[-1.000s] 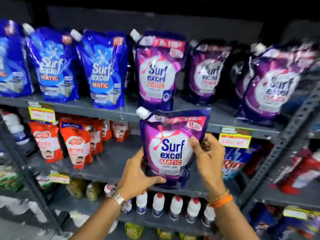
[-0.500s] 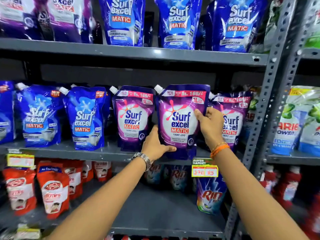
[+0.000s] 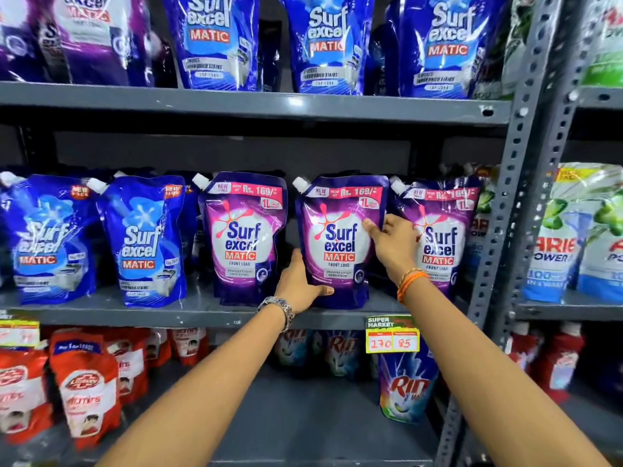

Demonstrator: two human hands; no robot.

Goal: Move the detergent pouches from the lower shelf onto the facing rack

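A purple Surf Excel Matic pouch point(image 3: 338, 237) stands upright on the grey middle shelf point(image 3: 202, 313), between two other purple pouches point(image 3: 244, 237) point(image 3: 438, 241). My left hand point(image 3: 298, 284) grips its lower left corner, thumb across the front bottom. My right hand point(image 3: 392, 244) holds its right edge, fingers on the front. Its base rests on the shelf.
Blue Surf Excel pouches point(image 3: 141, 241) fill the left of the same shelf and the shelf above point(image 3: 323, 42). Below are red Lifebuoy pouches point(image 3: 87, 385), a Rin pouch point(image 3: 406, 389) and a yellow price tag point(image 3: 392, 338). A perforated grey upright point(image 3: 505, 214) separates Ariel packs point(image 3: 573, 237) at right.
Both hands lifted the purple pouch from in front of the lower shelf up to the middle shelf and set it between the two purple pouches. The view tilted upward.
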